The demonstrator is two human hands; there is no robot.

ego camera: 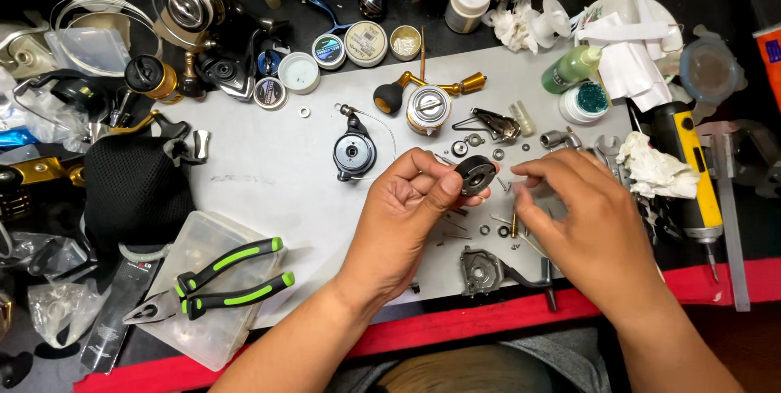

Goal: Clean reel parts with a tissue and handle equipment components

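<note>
Watching from the head view, I note the left hand (407, 198) raised palm-up over the grey mat (268, 173), fingers clenched on a small black round part (475, 174). The right hand (582, 218) hovers beside it, fingertips pinched; their contents I cannot tell. Loose washers (498, 154) lie beneath; green-handled pliers (220, 283) rest left.
</note>
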